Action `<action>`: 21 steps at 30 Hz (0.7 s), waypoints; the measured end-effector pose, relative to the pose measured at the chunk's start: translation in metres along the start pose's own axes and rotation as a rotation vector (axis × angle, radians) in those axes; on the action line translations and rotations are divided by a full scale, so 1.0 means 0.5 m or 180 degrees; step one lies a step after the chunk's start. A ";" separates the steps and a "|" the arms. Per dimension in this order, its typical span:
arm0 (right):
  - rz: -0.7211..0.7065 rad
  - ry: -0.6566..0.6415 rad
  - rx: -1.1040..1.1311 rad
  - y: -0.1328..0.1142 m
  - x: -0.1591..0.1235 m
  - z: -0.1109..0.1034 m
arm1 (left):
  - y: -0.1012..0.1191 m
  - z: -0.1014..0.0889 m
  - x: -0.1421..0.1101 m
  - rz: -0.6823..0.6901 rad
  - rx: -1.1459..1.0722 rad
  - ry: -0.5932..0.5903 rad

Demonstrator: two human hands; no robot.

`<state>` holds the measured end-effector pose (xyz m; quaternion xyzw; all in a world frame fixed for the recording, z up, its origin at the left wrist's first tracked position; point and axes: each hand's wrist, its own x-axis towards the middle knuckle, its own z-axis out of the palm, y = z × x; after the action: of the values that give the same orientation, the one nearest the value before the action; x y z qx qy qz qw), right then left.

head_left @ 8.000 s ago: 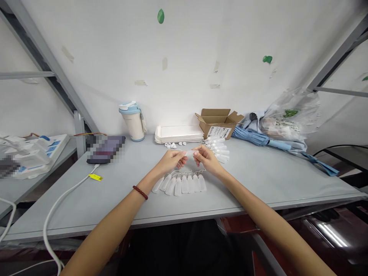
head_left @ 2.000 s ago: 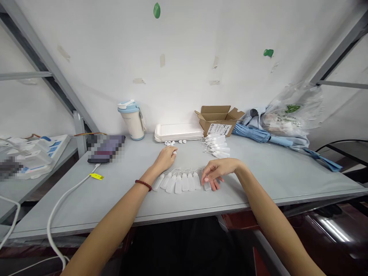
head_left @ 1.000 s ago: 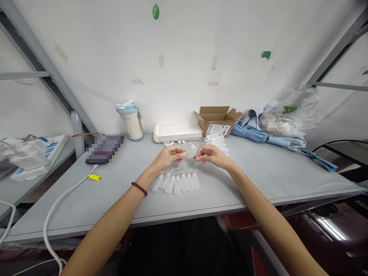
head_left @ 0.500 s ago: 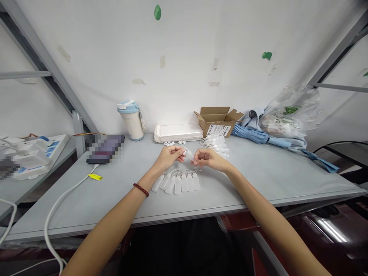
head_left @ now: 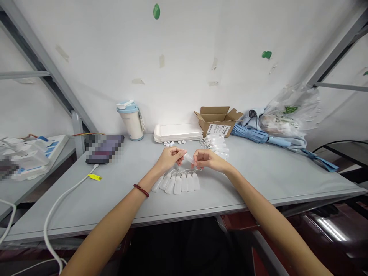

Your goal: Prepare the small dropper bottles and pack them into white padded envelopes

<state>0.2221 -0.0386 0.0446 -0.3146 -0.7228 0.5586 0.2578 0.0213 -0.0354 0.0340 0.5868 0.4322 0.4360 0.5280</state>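
Between my hands is a small translucent plastic squeeze bottle (head_left: 189, 158), tilted above the table. My left hand (head_left: 170, 157) is closed in a pinch at its upper left end, where the fingertips hide the neck. My right hand (head_left: 207, 159) grips the lower right part of the bottle between thumb and fingers. Just below the hands, a row of several similar bottles (head_left: 177, 184) with thin bent white spouts lies flat on the grey table (head_left: 218, 195). Small white caps (head_left: 170, 144) lie behind my left hand. More bottles with spouts (head_left: 217, 143) are piled behind my right hand.
Along the wall stand a cream cup with a blue lid (head_left: 130, 120), stacked white trays (head_left: 178, 132) and an open cardboard box (head_left: 217, 122). A folded blue umbrella (head_left: 253, 134) and a plastic bag (head_left: 290, 111) are at the right. A phone (head_left: 105, 148) with a white cable (head_left: 64, 193) lies left.
My left fingertips have come in onto the bottle's upper end, and the curved spout visible before is now hidden. My right hand has barely moved.
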 end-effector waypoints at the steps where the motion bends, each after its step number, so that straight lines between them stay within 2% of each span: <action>1: -0.0003 -0.0008 0.0007 0.000 0.000 0.000 | -0.001 0.000 0.000 -0.0009 -0.0006 -0.0008; 21: -0.0043 0.0212 0.0025 0.019 0.010 0.004 | -0.006 0.004 -0.001 0.0149 0.0147 -0.0102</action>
<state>0.2188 -0.0346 0.0351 -0.3271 -0.7138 0.5489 0.2868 0.0229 -0.0362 0.0310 0.6157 0.4197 0.4287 0.5109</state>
